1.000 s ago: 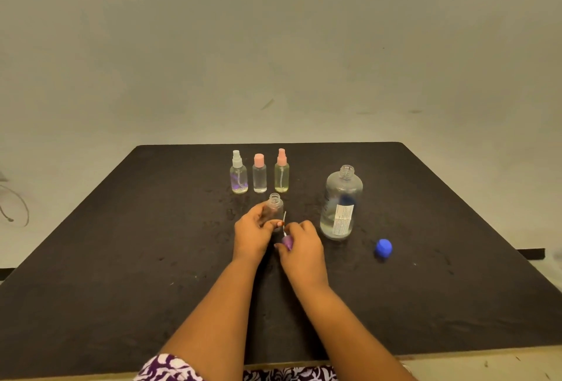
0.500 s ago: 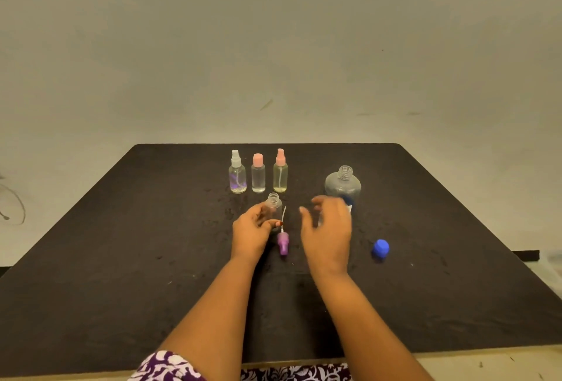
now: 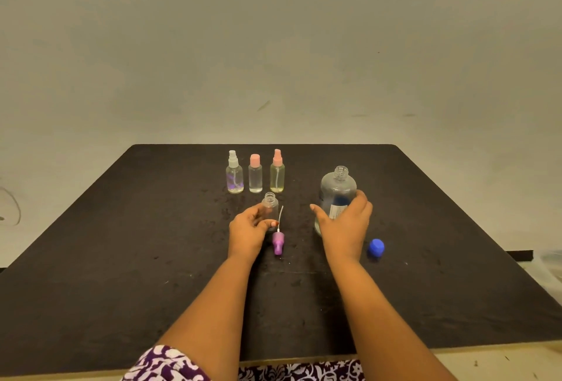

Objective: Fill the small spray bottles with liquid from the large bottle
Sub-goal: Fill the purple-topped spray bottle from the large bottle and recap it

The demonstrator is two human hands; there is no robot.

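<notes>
Only a white label (image 3: 336, 211) shows on the large clear plastic bottle (image 3: 337, 189), and its print is too small to read. The bottle stands uncapped on the dark bench (image 3: 121, 228), right of centre, held low by the right hand (image 3: 345, 228) with fingers curled round it. The left hand (image 3: 248, 231) grips a small clear uncapped bottle (image 3: 270, 207), upright. A purple spray cap (image 3: 278, 242) lies just beside it. Behind stand three capped small spray bottles (image 3: 255, 176) holding clear liquid. A round blue cap (image 3: 376, 248) lies nearby.
</notes>
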